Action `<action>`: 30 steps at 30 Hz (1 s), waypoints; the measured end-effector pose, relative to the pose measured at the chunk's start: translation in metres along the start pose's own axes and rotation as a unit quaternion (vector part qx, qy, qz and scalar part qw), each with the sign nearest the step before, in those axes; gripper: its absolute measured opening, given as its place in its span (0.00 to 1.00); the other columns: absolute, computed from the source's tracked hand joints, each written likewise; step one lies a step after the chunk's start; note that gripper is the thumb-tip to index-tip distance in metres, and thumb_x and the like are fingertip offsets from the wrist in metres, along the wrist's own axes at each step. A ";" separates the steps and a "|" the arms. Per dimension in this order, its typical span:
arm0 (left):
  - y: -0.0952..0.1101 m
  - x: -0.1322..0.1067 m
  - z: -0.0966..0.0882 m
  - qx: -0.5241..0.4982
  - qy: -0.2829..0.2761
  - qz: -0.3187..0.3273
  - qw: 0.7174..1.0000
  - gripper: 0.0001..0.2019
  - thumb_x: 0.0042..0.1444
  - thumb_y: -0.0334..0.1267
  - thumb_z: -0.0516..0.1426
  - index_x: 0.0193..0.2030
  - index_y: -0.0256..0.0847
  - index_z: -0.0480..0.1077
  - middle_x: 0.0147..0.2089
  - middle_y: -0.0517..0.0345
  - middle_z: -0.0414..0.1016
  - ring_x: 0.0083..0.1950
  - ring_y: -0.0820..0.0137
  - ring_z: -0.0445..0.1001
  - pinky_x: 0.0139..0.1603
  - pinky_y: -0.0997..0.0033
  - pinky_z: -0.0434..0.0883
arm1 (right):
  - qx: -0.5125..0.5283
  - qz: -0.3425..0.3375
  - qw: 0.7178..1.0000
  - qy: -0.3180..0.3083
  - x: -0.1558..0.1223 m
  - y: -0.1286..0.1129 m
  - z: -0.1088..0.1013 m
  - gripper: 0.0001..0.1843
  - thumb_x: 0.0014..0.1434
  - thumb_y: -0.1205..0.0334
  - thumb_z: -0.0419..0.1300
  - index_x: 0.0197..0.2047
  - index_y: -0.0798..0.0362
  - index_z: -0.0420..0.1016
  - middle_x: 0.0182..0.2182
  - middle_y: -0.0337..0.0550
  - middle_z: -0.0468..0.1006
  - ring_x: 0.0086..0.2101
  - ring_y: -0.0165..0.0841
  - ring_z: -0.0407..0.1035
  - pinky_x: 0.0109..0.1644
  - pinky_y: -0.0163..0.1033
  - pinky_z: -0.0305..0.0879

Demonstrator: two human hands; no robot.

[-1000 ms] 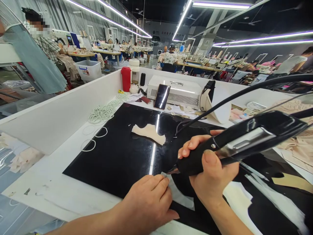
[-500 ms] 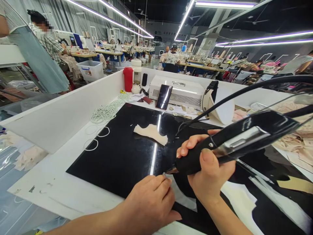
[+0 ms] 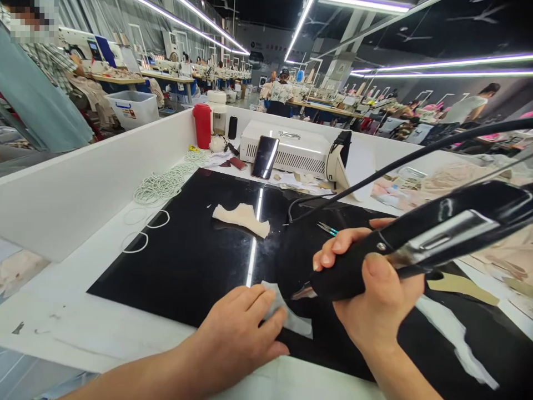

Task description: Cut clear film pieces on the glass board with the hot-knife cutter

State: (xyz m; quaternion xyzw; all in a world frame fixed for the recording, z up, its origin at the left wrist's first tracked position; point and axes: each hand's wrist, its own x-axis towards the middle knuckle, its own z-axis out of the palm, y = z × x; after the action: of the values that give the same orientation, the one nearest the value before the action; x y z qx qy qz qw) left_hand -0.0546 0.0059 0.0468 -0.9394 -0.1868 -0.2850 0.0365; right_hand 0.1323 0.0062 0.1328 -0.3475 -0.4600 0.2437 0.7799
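My right hand [image 3: 378, 283] is closed around a black corded handheld tool [image 3: 412, 239] with a metal lever on its side. Its pointed metal tip [image 3: 305, 292] sits just right of a thin translucent white piece [image 3: 297, 322] and looks apart from it. On that piece rest the fingers of my left hand [image 3: 245, 333], slightly bent and spread, covering its left part. The piece lies on a glossy black sheet [image 3: 175, 266]. Farther back on the sheet is a cream shaped piece [image 3: 241, 218].
Tweezers [image 3: 327, 228] lie behind my right hand. Cord loops [image 3: 162, 186] sit at the left, a phone [image 3: 265, 157] leans against a white vented box [image 3: 287, 147], and a red bottle [image 3: 202, 126] stands in the corner. A white strip [image 3: 458, 333] and fabric [image 3: 449, 180] are at the right.
The tool has moved right, its tip now off the translucent piece. My left fingers have shifted from its upper end onto its left part. The whole view has turned slightly right.
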 end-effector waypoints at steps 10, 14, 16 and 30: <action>-0.004 -0.002 -0.009 0.002 -0.038 0.010 0.999 0.18 0.74 0.49 0.56 0.57 0.37 0.75 0.59 0.42 0.79 0.56 0.53 0.80 0.50 0.53 0.82 | -0.019 0.031 0.999 0.012 -0.019 -0.032 -0.029 0.23 0.53 0.52 0.76 0.49 0.45 0.75 0.28 0.34 0.77 0.22 0.33 0.70 0.21 0.38 0.73; -0.007 -0.001 -0.013 0.002 -0.051 0.016 0.999 0.18 0.75 0.48 0.54 0.57 0.36 0.75 0.58 0.42 0.80 0.56 0.53 0.80 0.50 0.52 0.82 | -0.015 0.029 0.999 0.032 -0.017 -0.032 -0.030 0.23 0.52 0.54 0.77 0.48 0.45 0.76 0.28 0.33 0.77 0.22 0.33 0.70 0.22 0.38 0.74; -0.008 0.001 -0.015 0.000 -0.053 0.023 0.998 0.17 0.75 0.47 0.53 0.57 0.36 0.75 0.57 0.44 0.80 0.57 0.53 0.80 0.50 0.53 0.81 | -0.007 0.025 0.999 0.033 -0.017 -0.030 -0.027 0.23 0.52 0.54 0.77 0.48 0.45 0.75 0.28 0.33 0.77 0.22 0.33 0.70 0.22 0.37 0.74; -0.007 0.031 -0.014 -0.072 -0.067 0.052 0.994 0.11 0.71 0.42 0.61 0.52 0.36 0.75 0.48 0.54 0.81 0.50 0.61 0.79 0.55 0.58 0.77 | 0.010 0.002 1.000 0.002 -0.022 -0.022 -0.023 0.21 0.59 0.54 0.75 0.52 0.45 0.74 0.31 0.34 0.77 0.25 0.32 0.72 0.25 0.39 0.75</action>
State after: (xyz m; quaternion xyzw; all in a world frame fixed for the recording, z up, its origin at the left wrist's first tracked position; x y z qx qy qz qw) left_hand -0.0406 0.0204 0.0752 -0.9651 -0.1188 -0.2314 -0.0291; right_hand 0.1437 -0.0308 0.1304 -0.3411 -0.4556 0.2489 0.7837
